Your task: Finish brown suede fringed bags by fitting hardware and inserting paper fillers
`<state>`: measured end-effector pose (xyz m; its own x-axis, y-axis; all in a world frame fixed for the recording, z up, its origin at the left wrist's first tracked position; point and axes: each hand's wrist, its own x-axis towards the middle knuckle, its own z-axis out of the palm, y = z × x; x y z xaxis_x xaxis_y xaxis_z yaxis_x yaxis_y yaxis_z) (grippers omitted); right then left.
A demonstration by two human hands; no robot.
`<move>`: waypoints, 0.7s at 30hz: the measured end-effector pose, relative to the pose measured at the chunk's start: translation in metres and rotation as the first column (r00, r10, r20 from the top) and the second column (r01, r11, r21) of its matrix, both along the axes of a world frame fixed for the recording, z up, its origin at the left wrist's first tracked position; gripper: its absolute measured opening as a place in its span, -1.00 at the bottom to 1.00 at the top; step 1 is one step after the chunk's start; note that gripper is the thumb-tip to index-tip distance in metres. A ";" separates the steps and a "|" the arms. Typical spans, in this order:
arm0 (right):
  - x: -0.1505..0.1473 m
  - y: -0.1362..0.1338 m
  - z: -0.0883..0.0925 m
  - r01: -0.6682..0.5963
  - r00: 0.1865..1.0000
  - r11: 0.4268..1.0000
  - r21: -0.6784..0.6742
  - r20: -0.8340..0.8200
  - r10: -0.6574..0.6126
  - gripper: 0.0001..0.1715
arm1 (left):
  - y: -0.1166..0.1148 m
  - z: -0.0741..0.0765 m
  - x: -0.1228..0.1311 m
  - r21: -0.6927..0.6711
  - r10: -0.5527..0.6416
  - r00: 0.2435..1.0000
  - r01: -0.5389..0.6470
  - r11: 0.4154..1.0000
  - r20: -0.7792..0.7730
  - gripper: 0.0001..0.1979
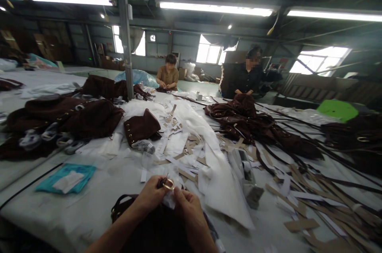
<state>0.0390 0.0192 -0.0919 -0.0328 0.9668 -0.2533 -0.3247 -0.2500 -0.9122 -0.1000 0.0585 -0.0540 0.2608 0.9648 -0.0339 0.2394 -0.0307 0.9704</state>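
My left hand pinches a dark strap end with a gold metal ring, low in the middle of the view. Just right of it, my right hand has its fingers closed on a piece of clear plastic wrap that hangs below the ring. Under both hands lies a dark brown bag, with a looped strap showing on its left side. Its lower part is in deep shadow, and the forearms cover some of it.
A small brown bag lies ahead, among paper strips. Brown bags are piled at left and right. A tape dispenser stands right, a teal packet left. A post rises behind; two people work across the table.
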 end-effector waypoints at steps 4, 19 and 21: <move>-0.003 -0.003 0.008 0.007 0.991 1.000 -0.011 -0.132 -0.009 -0.54 | 0.002 0.000 0.001 0.023 -0.068 0.998 0.068 0.997 -0.007 -0.64; -0.006 -0.010 0.010 0.160 0.982 0.987 -0.011 -0.099 -0.161 -0.55 | 0.002 -0.001 -0.010 -0.214 -0.190 0.973 0.215 0.953 0.133 -0.49; -0.005 -0.010 0.007 0.217 0.965 0.975 -0.053 -0.142 -0.222 -0.55 | 0.000 0.002 -0.009 -0.179 -0.201 0.973 0.219 0.959 0.112 -0.48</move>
<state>0.0339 0.0095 -0.0852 0.1402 0.9445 -0.2971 -0.5042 -0.1901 -0.8424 -0.1086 0.0587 -0.0516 0.4671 0.8663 -0.1767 0.1566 0.1156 0.9809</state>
